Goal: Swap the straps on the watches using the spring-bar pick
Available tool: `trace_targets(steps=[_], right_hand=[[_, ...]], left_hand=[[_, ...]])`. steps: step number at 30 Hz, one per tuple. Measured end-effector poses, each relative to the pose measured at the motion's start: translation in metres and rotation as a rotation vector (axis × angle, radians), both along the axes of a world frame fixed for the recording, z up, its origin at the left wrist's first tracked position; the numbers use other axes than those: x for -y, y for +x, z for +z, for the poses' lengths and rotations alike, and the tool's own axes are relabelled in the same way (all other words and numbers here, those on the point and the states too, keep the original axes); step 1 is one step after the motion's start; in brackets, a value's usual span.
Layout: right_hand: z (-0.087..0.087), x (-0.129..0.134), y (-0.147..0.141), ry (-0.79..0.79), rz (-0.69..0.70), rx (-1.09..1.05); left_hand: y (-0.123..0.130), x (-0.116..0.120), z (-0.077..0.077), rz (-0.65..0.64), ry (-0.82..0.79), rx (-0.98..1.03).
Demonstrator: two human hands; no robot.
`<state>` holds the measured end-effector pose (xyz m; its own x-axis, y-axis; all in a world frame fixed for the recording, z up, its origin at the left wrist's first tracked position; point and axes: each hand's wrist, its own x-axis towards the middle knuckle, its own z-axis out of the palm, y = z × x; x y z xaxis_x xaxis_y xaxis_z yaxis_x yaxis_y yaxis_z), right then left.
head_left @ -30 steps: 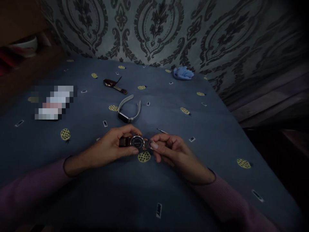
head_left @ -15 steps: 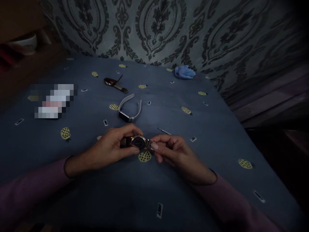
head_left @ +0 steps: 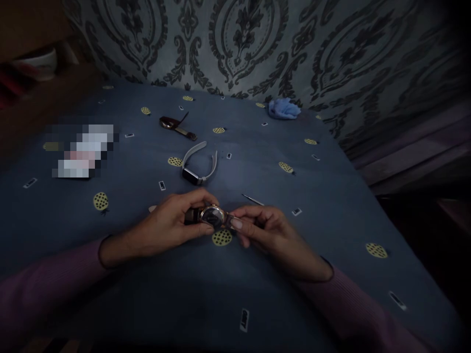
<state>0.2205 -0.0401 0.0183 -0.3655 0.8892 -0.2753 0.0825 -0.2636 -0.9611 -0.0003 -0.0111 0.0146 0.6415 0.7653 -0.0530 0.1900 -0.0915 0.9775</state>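
A round wristwatch (head_left: 212,217) with a gold-coloured rim and dark face is held just above the table between both hands. My left hand (head_left: 167,223) grips its left side, thumb below and fingers above the case, with part of the dark strap showing. On the other side, my right hand (head_left: 263,228) pinches the strap close to the case between thumb and fingers. A thin metal tool (head_left: 252,199) lies behind my right hand, its near end hidden. Beyond the hands lies a smartwatch (head_left: 191,176) with a pale band.
A brown-strapped watch (head_left: 168,123) lies farther back. A crumpled blue cloth or bag (head_left: 284,109) sits near the patterned wall. At the left is a blurred-out pale object (head_left: 86,149), and a bowl (head_left: 40,63) stands on a shelf. Pineapple prints cover the blue tablecloth (head_left: 312,314).
The watch has tilted slightly, and its face now catches more light. Both hands keep their hold. The whole view has shifted a little.
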Motion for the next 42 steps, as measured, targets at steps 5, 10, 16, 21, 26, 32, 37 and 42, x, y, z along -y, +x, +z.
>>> trace_targets(steps=[5,10,16,21,26,32,37,42], right_hand=[[-0.0003,-0.0009,0.0011,0.069,0.012,0.031],[-0.0008,-0.0013,0.0037,0.132,0.044,0.094],[0.0016,-0.0022,0.0041,0.097,0.077,0.064],[0.0031,-0.0022,0.0028,0.064,0.080,0.053],[0.0011,-0.0015,0.0041,0.063,0.087,0.043],[-0.0035,-0.0017,0.0050,0.063,0.080,0.040],[-0.0036,-0.0008,0.0043,0.068,0.093,0.061],[-0.0036,0.0003,0.0043,0.056,0.092,0.037]], left_hand=[[0.0019,0.0011,-0.0024,0.019,-0.049,0.041],[0.0027,0.0024,-0.0039,0.030,-0.059,0.036],[0.0028,0.0032,-0.0045,0.025,-0.028,0.008],[0.0034,0.0030,-0.0051,0.010,-0.042,-0.008],[0.0015,0.0014,-0.0069,-0.003,-0.018,-0.014],[-0.0012,-0.0006,-0.0031,-0.059,0.065,-0.106],[-0.0025,-0.0011,-0.0002,-0.096,0.113,-0.178],[-0.0040,-0.0022,-0.0005,-0.098,0.134,-0.190]])
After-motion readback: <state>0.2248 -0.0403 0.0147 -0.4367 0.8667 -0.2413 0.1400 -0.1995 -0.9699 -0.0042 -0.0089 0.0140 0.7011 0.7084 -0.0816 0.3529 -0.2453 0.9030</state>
